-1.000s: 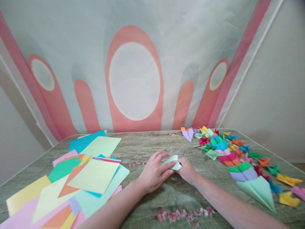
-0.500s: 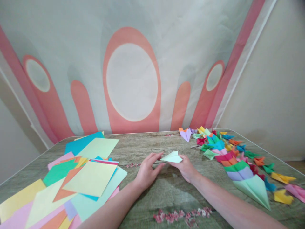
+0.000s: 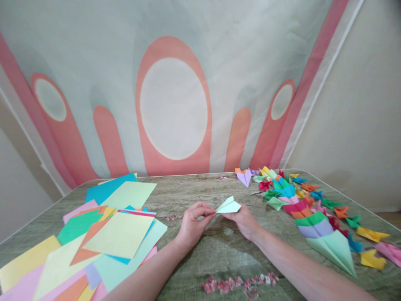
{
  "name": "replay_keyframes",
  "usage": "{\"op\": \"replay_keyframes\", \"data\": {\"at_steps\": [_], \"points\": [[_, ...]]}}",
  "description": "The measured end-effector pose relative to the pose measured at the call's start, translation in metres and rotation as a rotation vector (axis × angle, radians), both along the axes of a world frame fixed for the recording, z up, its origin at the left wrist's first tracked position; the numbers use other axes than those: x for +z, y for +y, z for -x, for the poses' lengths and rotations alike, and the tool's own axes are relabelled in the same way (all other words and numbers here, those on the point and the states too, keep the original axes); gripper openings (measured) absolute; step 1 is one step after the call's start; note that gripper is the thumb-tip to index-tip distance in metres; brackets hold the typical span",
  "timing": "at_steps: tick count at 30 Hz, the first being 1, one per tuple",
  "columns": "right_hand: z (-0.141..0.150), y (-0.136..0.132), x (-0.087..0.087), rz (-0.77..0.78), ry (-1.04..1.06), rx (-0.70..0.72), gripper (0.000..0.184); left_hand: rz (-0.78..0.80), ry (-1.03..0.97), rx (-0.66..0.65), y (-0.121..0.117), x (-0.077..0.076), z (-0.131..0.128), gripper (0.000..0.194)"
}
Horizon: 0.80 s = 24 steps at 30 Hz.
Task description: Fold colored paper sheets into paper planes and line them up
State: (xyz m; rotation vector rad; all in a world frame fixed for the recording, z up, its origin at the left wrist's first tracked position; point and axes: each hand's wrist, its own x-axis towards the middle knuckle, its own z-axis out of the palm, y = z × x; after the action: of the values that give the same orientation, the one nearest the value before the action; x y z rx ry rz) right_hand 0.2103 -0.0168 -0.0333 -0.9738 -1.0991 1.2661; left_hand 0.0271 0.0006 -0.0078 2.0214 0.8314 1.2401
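Note:
A small pale green paper plane (image 3: pixel 229 205) is held above the middle of the table, its nose toward the left and its wings spread. My left hand (image 3: pixel 196 221) pinches the nose between thumb and fingertips. At the plane's tail end, my right hand (image 3: pixel 244 220) grips it from the right; its fingers are partly hidden beneath the paper.
Loose coloured paper sheets (image 3: pixel 120 234) lie overlapping on the left of the wood-grain table (image 3: pixel 188 190). On the right are a row of nested paper planes (image 3: pixel 333 248) and several small folded paper pieces (image 3: pixel 372 234). A printed backdrop (image 3: pixel 173 108) stands behind.
My left thumb and fingers have closed on the plane's nose, where they were apart before. The plane has tilted, and its wings look more spread.

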Motion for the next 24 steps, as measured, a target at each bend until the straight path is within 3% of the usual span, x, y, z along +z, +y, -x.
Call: {"op": "replay_keyframes", "data": {"at_steps": [5,11,24], "points": [[-0.001,0.001,-0.001,0.017,0.06,0.007,0.016,0.004,0.035,-0.028,-0.003,0.001,-0.001,0.012],[0.001,0.001,0.003,0.035,-0.028,-0.021,0.01,-0.007,0.042,0.039,-0.003,0.001,-0.001,0.007],[0.007,-0.004,0.009,-0.011,-0.08,-0.028,0.026,0.006,0.054,0.062,0.0,-0.002,0.0,0.007]]}}
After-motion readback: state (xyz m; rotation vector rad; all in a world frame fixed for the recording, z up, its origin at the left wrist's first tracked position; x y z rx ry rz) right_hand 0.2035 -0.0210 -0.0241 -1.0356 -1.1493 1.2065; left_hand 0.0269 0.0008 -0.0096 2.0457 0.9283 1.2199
